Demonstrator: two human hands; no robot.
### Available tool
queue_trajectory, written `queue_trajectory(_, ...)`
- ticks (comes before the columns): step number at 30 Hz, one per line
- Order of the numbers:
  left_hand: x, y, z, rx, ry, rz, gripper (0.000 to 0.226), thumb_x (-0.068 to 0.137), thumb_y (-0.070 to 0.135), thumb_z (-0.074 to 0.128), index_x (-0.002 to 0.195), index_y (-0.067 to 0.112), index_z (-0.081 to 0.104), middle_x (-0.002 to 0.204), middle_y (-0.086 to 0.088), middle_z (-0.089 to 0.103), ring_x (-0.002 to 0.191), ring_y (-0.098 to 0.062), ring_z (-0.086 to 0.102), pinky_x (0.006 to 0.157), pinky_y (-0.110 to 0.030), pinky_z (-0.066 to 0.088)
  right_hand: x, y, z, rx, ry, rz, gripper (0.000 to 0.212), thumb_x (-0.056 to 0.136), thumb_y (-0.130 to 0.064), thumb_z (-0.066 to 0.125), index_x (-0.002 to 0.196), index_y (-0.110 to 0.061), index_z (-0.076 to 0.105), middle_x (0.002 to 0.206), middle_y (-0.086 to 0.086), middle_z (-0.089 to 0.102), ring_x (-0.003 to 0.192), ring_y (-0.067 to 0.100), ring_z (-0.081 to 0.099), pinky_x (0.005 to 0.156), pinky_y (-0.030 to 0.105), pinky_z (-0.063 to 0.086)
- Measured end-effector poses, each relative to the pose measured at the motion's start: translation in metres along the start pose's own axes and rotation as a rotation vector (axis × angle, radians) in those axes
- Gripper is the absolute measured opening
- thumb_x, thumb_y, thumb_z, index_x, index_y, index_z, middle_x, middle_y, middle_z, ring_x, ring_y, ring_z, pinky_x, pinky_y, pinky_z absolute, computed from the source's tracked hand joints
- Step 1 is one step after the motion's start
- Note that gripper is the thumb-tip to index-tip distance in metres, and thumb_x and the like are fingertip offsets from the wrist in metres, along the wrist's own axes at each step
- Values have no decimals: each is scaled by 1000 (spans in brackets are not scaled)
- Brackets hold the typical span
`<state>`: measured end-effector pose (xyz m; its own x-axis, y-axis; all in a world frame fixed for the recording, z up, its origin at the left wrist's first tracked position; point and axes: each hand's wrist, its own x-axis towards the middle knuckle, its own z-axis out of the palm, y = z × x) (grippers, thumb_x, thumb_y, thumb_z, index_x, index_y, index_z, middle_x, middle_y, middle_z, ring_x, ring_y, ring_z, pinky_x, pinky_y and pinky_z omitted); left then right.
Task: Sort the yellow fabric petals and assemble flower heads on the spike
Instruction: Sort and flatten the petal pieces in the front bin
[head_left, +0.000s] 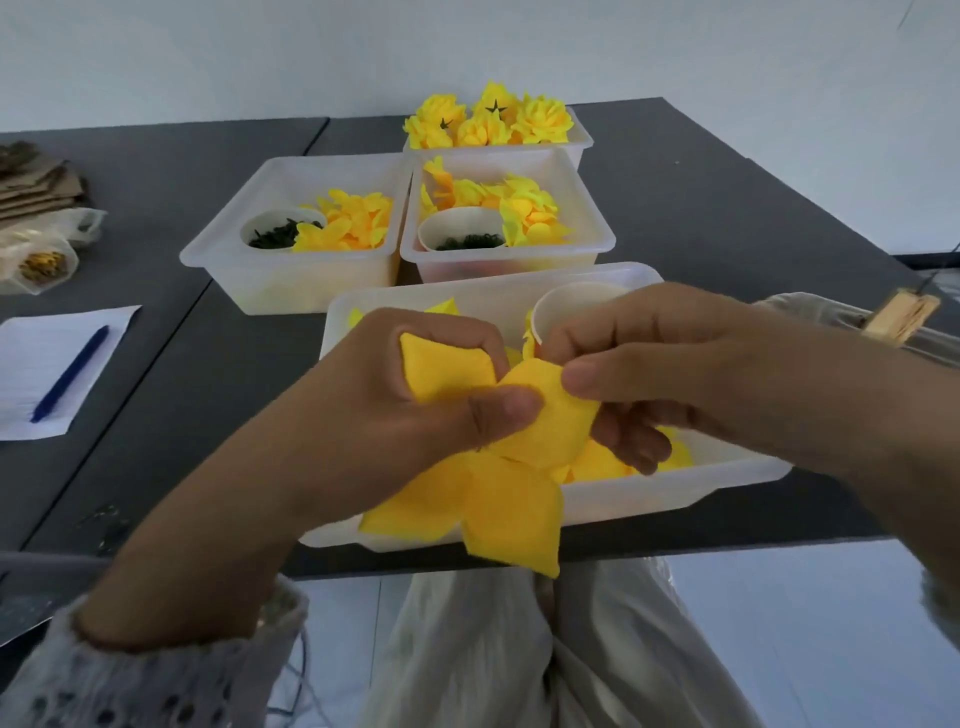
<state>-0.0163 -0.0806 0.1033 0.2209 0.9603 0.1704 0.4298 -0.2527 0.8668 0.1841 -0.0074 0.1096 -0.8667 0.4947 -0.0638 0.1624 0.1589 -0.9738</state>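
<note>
both hands, left hand (415, 405) and right hand (675, 374), pinch one petal layer (519, 467) above the near tray (675, 488); advise separating layers singly.

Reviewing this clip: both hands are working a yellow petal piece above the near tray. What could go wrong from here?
1. The left hand and right hand pinch one petal piece at its middle; pulling apart might tear it.
2. Its lower petals hang past the near tray rim, so a slip would probably drop it onto the lap.
</note>
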Motion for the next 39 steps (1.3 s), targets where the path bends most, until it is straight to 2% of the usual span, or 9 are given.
queue_trajectory(3,8,1,-6,5,-120,5,17,74,42,67,63,30,63,60,13,58,56,0,55,51,-13,43,3,7,-3,191,-156,49,20,88,-18,51,86,1,55,70,9,52,53,14,45,52,21,45)
queue_trajectory(8,19,-3,-13,24,-149,-74,18,76,38,73,65,25,65,61,10,62,56,-1,58,52,-13,46,7,19,-10,159,-185,98,39,89,-27,52,98,11,50,76,7,55,60,16,47,59,24,46)
queue_trajectory(11,25,-6,-19,9,-169,-138,18,70,39,74,71,22,68,70,1,69,64,-11,67,58,-20,54,15,19,-14,7,-178,101,28,88,-26,59,99,-1,60,82,11,61,67,15,54,67,29,49)
queue_trajectory(15,31,-12,-20,29,-125,-201,37,63,48,75,84,17,70,80,-3,74,74,-18,72,66,-36,61,25,21,-16,-28,-187,158,28,87,-22,64,102,2,62,85,19,61,71,16,60,73,31,53)
queue_trajectory(20,30,-20,-11,53,14,-196,50,59,52,71,85,10,70,76,-7,71,71,-22,69,64,-44,57,32,28,-11,-101,-94,132,29,83,-31,64,87,-2,63,65,7,60,58,14,58,65,28,49)
queue_trajectory(24,35,-25,-9,-7,24,-237,40,61,46,73,82,11,72,76,-7,73,69,-20,70,62,-41,59,32,36,-3,-71,-33,95,30,82,-39,61,80,-9,63,60,2,56,49,11,53,52,21,45)
queue_trajectory(29,44,-30,-8,-43,-5,-272,38,61,45,73,81,12,73,77,-7,74,71,-21,71,64,-41,60,31,42,-4,-10,-19,36,21,90,-26,58,79,-8,60,58,-8,56,46,3,51,47,13,41)
queue_trajectory(34,48,-33,-11,-64,-45,-293,39,59,47,73,81,14,72,79,-6,74,73,-20,72,66,-39,61,33,42,-1,132,-29,-43,16,88,-21,54,74,-24,59,57,-19,56,50,-6,53,49,4,39)
queue_trajectory(39,49,-35,-15,-79,-23,-301,43,59,47,72,83,12,72,79,-7,74,73,-23,72,68,-42,61,38,44,1,199,-22,-24,17,90,-18,52,78,-7,58,56,-16,55,49,-5,52,49,5,39)
